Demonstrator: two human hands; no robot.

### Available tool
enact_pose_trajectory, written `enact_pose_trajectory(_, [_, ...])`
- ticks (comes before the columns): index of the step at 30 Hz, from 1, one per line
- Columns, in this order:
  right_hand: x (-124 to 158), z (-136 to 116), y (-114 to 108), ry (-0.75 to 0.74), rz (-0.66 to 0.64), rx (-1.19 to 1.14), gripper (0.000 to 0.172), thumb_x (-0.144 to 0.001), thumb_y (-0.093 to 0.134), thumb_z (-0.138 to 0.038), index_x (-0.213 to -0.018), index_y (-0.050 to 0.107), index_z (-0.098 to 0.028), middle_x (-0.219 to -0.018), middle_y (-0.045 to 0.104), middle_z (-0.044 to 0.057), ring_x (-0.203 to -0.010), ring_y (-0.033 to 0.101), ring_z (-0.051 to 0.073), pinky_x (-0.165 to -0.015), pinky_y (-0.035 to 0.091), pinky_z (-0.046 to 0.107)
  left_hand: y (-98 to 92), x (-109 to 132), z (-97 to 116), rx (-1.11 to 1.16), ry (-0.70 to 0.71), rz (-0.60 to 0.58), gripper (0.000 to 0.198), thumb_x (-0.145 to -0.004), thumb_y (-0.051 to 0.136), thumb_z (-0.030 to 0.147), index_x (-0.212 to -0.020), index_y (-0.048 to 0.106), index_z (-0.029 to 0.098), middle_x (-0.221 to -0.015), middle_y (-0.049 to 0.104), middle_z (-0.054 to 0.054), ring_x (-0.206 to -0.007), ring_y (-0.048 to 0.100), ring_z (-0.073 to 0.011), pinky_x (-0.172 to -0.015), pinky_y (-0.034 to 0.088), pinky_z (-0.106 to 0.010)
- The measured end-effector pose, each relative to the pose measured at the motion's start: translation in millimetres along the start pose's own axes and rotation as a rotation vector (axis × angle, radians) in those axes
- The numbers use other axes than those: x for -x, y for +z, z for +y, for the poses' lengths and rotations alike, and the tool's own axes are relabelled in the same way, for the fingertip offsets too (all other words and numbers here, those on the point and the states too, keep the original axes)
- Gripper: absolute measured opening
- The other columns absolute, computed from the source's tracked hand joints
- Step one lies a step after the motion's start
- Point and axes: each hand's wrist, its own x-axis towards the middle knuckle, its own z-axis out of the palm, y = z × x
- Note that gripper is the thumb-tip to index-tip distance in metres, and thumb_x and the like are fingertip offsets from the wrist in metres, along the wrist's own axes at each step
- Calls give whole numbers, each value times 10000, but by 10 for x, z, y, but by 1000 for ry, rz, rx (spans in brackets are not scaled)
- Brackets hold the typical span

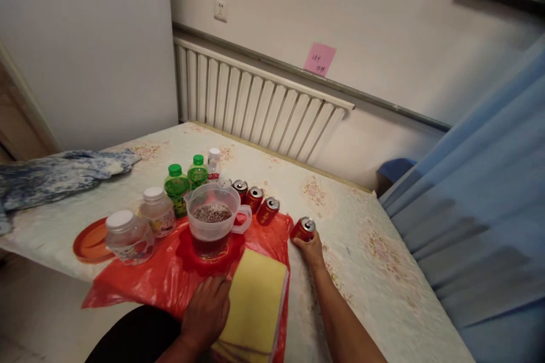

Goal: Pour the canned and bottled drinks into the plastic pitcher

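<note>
My right hand is closed round a red drink can standing on the table just right of a red plastic sheet. My left hand rests flat, fingers out, on the sheet at the left edge of a folded yellow cloth. Behind them a clear plastic jug holds a dark foamy drink on a red round mat. Three more red cans stand in a row to the jug's right.
Two green-capped bottles, a white-capped bottle and two white-lidded jars stand left of the jug beside a red plate. A blue patterned cloth lies far left. A radiator lines the wall; a blue curtain hangs at right.
</note>
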Motion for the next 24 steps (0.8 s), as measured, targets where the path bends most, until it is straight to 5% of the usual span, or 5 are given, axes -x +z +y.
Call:
enact_pose_trajectory(9, [191,-62,42,-35,54,50,568,-498,791,-343,-1005,638,-138,-899,717,71,-814,660,262,-739,533,359,19,-7,7,-20,-1,31,242,-886,460,166,-1046,640,195,-1041,672,-83,-944,589,-259,-849,453,-416])
enact_pose_trajectory(13, [306,-225,113,-93,71,51,632,-512,764,-323,-1099,622,-135,-1023,694,99,-916,648,273,-775,533,361,27,-6,21,-20,-21,55,240,-881,452,159,-1013,647,203,-1025,673,-83,-941,592,-249,-866,449,-411])
enact_pose_trajectory(24, [413,-1442,406,-814,-85,323,570,-686,688,-239,-1237,550,-188,-1168,596,111,-1085,546,276,-946,465,435,-3,-12,67,33,-69,36,237,-851,461,111,-991,633,195,-948,649,-79,-916,561,-252,-835,445,-413])
